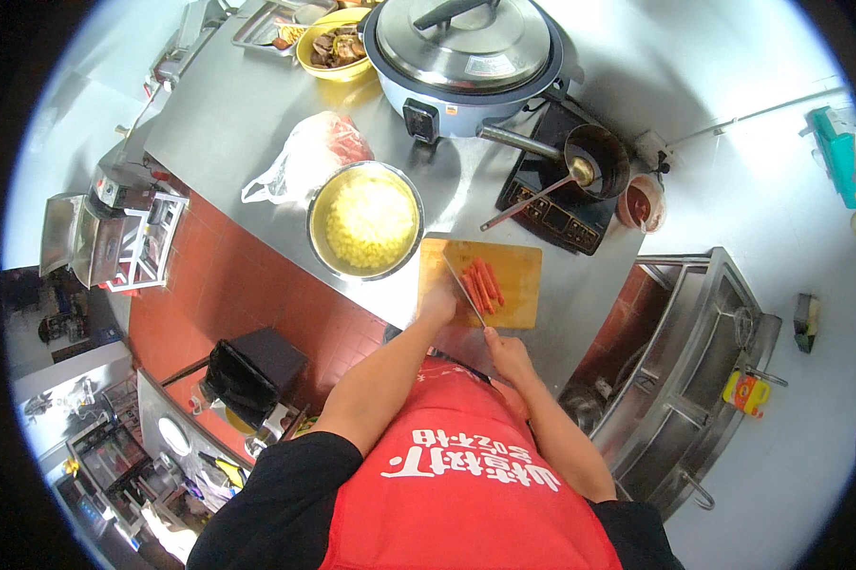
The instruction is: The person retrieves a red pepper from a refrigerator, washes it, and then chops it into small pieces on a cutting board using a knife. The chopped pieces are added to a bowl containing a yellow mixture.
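Your right hand (509, 355), at the near edge of the rectangular yellow-brown cutting board (525, 271), is closed around the handle of a long, thin-looking metal knife (466, 292). The handle is mostly hidden in your fist; the blade, seen nearly edge-on, slants across the board toward its far left corner.

Your left hand (436, 304) is over the board's left side, left of the blade. Strong glare washes out its fingers, so I cannot tell whether they grip anything or merely rest there.

Slender orange-red strips (485, 283) lie bunched on the middle of the board, just right of the blade; their exact number is hard to make out.

Just beyond the board's left side, you have a round, shiny metal bowl (320, 228) filled with small pale-yellow pieces, overexposed at the centre. Farther from the board, behind that bowl, sits a white translucent plastic bag (300, 161), its reddish contents blurred by the film.

Beyond the board to the right, a flat black glass-topped cooker (528, 180) is partly covered by a dark, long-handled pot (621, 152). A metal ladle (534, 201) slopes out of the pot; the pot's contents are too dim to identify.
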Motion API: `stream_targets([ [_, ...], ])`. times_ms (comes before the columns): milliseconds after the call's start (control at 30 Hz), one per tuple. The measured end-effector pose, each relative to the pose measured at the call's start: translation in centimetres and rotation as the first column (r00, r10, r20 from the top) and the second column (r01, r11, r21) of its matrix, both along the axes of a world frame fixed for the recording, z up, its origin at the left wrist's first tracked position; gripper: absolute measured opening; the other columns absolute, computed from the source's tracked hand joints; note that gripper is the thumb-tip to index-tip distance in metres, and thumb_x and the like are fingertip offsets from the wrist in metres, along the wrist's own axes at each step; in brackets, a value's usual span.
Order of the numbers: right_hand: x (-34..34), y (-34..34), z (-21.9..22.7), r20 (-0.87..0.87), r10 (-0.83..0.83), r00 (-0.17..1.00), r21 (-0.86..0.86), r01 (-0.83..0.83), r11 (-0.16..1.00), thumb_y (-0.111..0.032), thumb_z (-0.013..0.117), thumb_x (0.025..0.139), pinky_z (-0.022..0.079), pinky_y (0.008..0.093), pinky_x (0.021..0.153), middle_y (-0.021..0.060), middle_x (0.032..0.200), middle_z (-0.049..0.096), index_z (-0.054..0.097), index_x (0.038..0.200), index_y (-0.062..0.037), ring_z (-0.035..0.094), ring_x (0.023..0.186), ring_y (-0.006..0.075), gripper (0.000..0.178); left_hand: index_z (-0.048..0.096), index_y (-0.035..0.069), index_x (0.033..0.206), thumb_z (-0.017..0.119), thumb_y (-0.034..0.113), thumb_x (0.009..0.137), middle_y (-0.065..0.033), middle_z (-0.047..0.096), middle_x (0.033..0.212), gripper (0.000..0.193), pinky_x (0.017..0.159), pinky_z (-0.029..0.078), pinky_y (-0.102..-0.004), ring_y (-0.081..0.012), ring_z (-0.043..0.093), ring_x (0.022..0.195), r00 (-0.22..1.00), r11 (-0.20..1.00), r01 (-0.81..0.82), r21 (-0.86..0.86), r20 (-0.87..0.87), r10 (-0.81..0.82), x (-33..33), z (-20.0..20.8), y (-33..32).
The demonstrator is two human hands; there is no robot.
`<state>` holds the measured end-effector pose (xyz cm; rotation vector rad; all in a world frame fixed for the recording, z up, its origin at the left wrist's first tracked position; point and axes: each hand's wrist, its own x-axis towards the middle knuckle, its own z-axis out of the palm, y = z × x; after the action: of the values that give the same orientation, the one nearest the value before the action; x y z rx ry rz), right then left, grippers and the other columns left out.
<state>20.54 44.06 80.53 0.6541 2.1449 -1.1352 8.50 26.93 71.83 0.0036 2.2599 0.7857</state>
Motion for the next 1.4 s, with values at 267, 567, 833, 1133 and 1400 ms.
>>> stream_targets([
  [267,1.2,-0.7,2.8,-0.012,0.033,0.999,0.012,-0.033,0.999,-0.063,0.044,0.097,0.046,0.0507,0.072,0.0346,0.078,0.059,0.064,0.078,0.0086,0.063,0.078,0.0493,0.077,0.06,0.001,0.122,0.049,0.023,0.097,-0.0278,0.066,0.116,0.035,0.093,0.05,-0.0505,-0.0428,0.063,0.11,0.998,1.0,-0.013,-0.023,0.064,0.014,-0.5,-0.4,-0.2],
  [567,2.0,-2.7,-1.8,-0.082,-0.059,0.995,-0.042,0.055,0.998,-0.06,0.044,0.098,0.047,0.0508,0.072,0.0355,0.078,0.058,0.063,0.079,0.01,0.062,0.078,0.0498,0.075,0.056,0.0,0.128,0.035,0.03,0.103,-0.0307,0.064,0.119,0.044,0.096,0.048,-0.0504,-0.0446,0.062,0.112,0.987,0.984,-0.14,0.107,0.092,0.131,-0.5,1.8,-0.4],
  [833,0.6,-2.1,0.1,0.062,-0.186,0.981,-0.196,0.195,0.961,-0.057,0.045,0.099,0.046,0.0494,0.068,0.0314,0.072,0.056,0.061,0.078,0.0088,0.058,0.068,0.0449,0.071,0.059,-0.001,0.123,0.032,0.026,0.102,-0.032,0.063,0.118,0.044,0.096,0.048,-0.0519,-0.0468,0.061,0.11,0.998,0.998,0.068,0.004,-0.004,-0.068,0.2,-6.0,-1.9],
  [1133,1.3,-1.9,1.9,0.014,-0.065,0.998,-0.092,0.066,0.994,-0.059,0.044,0.099,0.044,0.0491,0.067,0.0303,0.068,0.052,0.059,0.074,0.009,0.052,0.063,0.0413,0.074,0.062,-0.003,0.115,0.032,0.024,0.102,-0.0319,0.065,0.112,0.043,0.095,0.048,-0.0522,-0.0465,0.062,0.108,0.993,0.983,0.077,0.167,-0.103,-0.061,0.6,-8.1,-2.6],
  [1400,1.7,-2.8,-1.8,-0.031,-0.124,0.992,-0.139,0.119,0.983,-0.058,0.042,0.1,0.044,0.0506,0.067,0.033,0.069,0.053,0.059,0.075,0.0101,0.052,0.063,0.0428,0.074,0.065,-0.006,0.111,0.034,0.022,0.101,-0.0325,0.065,0.111,0.043,0.095,0.049,-0.0497,-0.0445,0.062,0.106,0.998,0.994,0.056,0.096,0.002,-0.057,0.2,-6.4,-2.0],
])
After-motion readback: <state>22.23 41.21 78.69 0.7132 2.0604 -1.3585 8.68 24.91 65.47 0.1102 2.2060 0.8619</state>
